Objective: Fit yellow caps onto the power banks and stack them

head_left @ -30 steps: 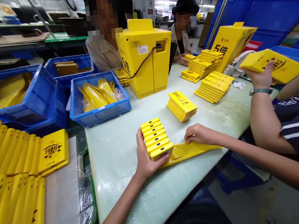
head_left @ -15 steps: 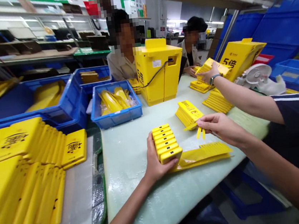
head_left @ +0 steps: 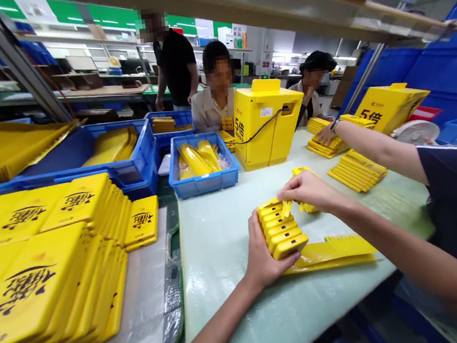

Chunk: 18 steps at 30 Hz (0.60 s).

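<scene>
My left hand (head_left: 262,253) is closed around a stack of yellow power banks (head_left: 283,234), whose narrow ends with small dark ports face up toward me. My right hand (head_left: 309,190) pinches thin yellow strips (head_left: 286,209) at the far end of that stack. Whether the strips touch the top power bank I cannot tell. Behind my right hand, another yellow stack (head_left: 303,172) is partly hidden. Flat yellow sheets with a row of tabs (head_left: 337,252) lie on the table (head_left: 227,304), just right of the held stack.
Many yellow power banks (head_left: 23,217) are piled at the left. A blue bin (head_left: 205,184) holds yellow pieces in clear plastic. Beyond it stands a yellow cabinet (head_left: 265,129). At the right, a co-worker's arm (head_left: 377,140) reaches toward yellow stacks (head_left: 356,170). A shelf crosses overhead.
My right hand has brought the strips left, from the stack on the table to the held power banks. The co-worker's hand has lowered onto a yellow stack. The view has shifted.
</scene>
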Motion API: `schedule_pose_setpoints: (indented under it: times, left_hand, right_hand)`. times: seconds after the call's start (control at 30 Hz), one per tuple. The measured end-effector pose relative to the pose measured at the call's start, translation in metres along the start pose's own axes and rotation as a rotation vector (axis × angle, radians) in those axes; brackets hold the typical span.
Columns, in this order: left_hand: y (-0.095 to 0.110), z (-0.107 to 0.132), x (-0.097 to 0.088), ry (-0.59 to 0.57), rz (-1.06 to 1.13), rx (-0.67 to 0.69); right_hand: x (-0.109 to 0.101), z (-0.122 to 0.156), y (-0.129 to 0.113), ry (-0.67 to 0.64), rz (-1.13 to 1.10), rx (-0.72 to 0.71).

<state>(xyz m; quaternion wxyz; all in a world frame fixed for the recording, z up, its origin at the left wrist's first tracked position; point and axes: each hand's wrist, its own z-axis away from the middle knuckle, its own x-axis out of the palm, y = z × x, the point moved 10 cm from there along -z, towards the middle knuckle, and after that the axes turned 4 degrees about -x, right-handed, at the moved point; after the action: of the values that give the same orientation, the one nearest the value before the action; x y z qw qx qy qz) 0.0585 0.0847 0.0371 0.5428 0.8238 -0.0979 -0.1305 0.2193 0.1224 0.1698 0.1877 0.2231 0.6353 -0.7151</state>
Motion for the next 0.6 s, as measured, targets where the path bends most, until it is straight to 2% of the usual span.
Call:
schedule_pose_setpoints:
  times: [0.4,0.47,0.6]
  left_hand:
    - [-0.001,0.002,0.001,0.027,-0.065,-0.007]
    - [-0.001,0.001,0.002,0.024,-0.071,-0.013]
    - [-0.001,0.002,0.003,0.002,-0.094,0.005]
  right_hand:
    - [0.008,-0.007,-0.018,-0.027,0.191,-0.061]
    - [0.013,-0.008,-0.022,-0.048,0.288,-0.07]
    - [0.009,-0.009,-0.04,-0.048,0.677,-0.133]
